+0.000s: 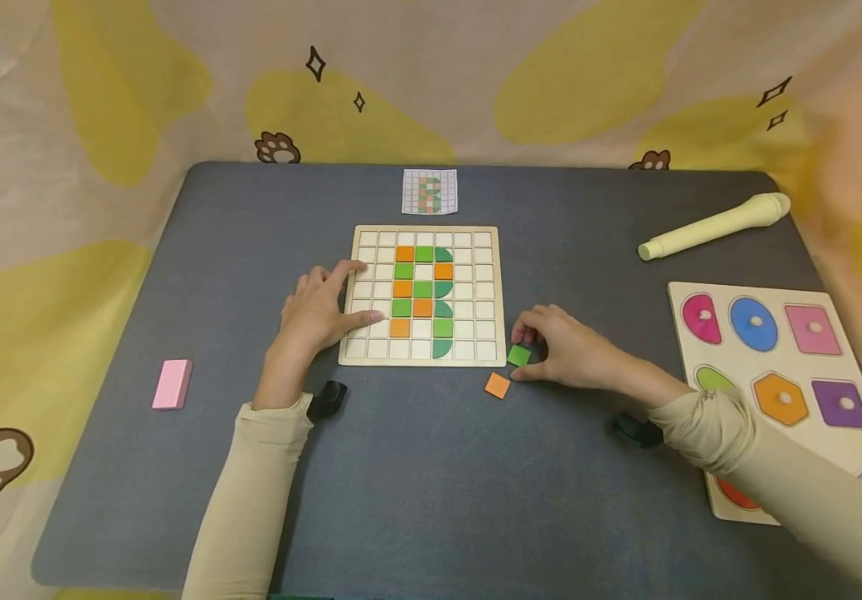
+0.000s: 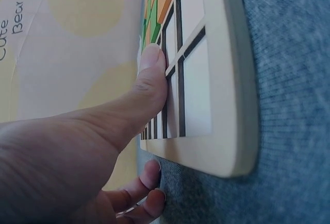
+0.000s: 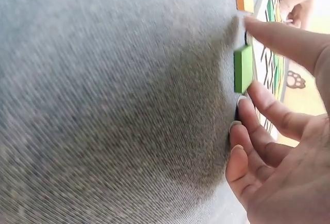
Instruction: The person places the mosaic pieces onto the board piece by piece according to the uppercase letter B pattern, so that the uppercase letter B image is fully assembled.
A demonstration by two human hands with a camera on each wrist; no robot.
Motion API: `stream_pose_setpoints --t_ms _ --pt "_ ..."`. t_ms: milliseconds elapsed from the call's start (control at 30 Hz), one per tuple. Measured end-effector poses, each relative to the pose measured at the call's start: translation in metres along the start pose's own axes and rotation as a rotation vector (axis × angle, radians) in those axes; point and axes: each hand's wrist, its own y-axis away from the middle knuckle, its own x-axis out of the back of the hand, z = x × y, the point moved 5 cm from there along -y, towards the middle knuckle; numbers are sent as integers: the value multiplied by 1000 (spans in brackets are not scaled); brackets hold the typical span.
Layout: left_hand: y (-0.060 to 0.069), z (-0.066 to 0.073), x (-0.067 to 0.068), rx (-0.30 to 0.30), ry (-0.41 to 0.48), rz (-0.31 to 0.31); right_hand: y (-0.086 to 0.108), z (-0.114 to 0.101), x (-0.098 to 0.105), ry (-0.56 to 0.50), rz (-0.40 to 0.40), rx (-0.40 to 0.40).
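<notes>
A white gridded board [image 1: 483, 317] in a pale wooden frame holds orange and green square tiles and dark green rounded ones. At its left side is my left hand [image 1: 311, 312], its thumb resting on the grid and its index fingertip at the left edge. In the left wrist view the thumb [image 2: 149, 80] lies on the board [image 2: 221, 105]. My right hand [image 1: 573, 350] is off the lower right corner, thumb and fingers spread around a loose green square tile [image 1: 518, 356]. The right wrist view shows a finger at the green tile [image 3: 243, 69], the thumb apart from it.
A loose orange tile [image 1: 497, 385] lies beside the green one. Behind the board is a small pattern card [image 1: 408, 192]. A pink block [image 1: 172, 384] sits far left. On the right are a pale yellow microphone-shaped object [image 1: 709, 229] and a knobbed shape puzzle [image 1: 731, 292], partly under the right sleeve.
</notes>
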Motion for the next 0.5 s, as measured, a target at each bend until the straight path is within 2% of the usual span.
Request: stream_pose_setpoints --t_ms 133,500 --pt "0 0 0 2 6 1 4 -4 -6 17 15 -1" --pt "0 0 0 4 0 -3 17 -28 -19 163 115 91"
